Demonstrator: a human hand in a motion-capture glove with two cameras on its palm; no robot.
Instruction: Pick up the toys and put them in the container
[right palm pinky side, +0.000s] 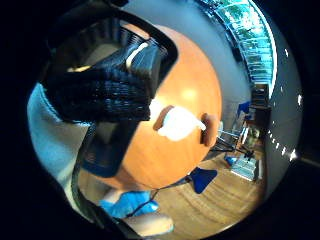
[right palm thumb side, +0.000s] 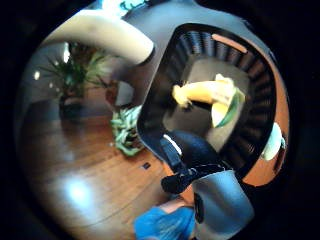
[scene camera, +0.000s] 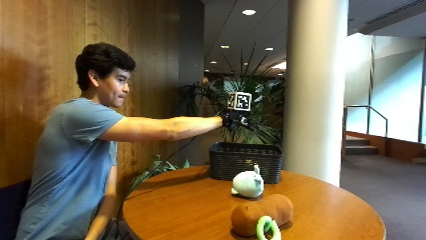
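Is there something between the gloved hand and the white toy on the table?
Nothing visible. The gloved right hand hangs above the black woven basket; the white plush toy sits in front of that basket on the round wooden table, with open air between.

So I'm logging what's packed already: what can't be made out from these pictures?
- Basket contents: in the outside view its wall hides them; only the thumb side palm view shows a yellow toy inside.
- Right hand: too small in the outside view to read its fingers.
- Brown toy: the green ring covers part of it.
- White toy: details too small.
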